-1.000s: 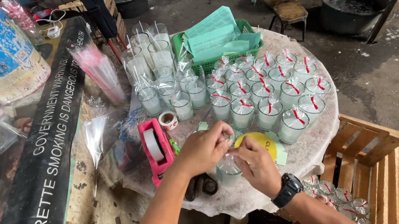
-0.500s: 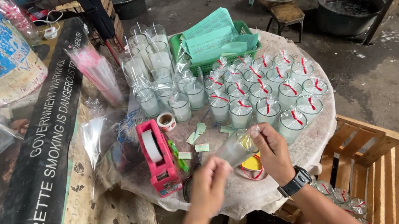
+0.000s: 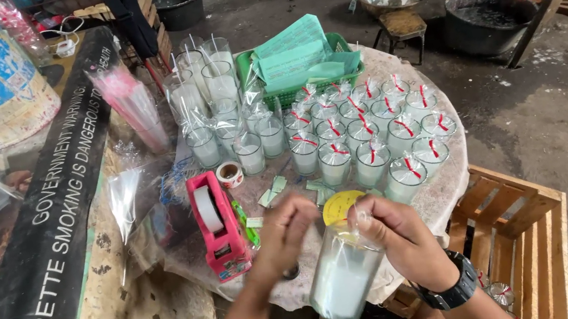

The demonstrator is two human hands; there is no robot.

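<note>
My right hand (image 3: 401, 238), with a black watch on its wrist, grips the top of a clear plastic-wrapped glass of white wax (image 3: 343, 277), held tilted above the table's near edge. Just left of the glass top is my left hand (image 3: 281, 233), fingers bent and blurred; whether it touches the wrap I cannot tell. A yellow round lid (image 3: 342, 205) lies behind the glass. A pink tape dispenser (image 3: 217, 226) stands to the left of my left hand.
Several wrapped white candles with red ties (image 3: 370, 135) fill the round cloth-covered table (image 3: 446, 191). Unwrapped glasses (image 3: 210, 92) stand at the back left beside a green basket of papers (image 3: 299, 60). A wooden crate (image 3: 528, 235) sits right; a fire pan (image 3: 488, 16) lies beyond.
The glass has come up off the table toward me in my right hand. My left hand went down and back, then returned to the top of the glass.
</note>
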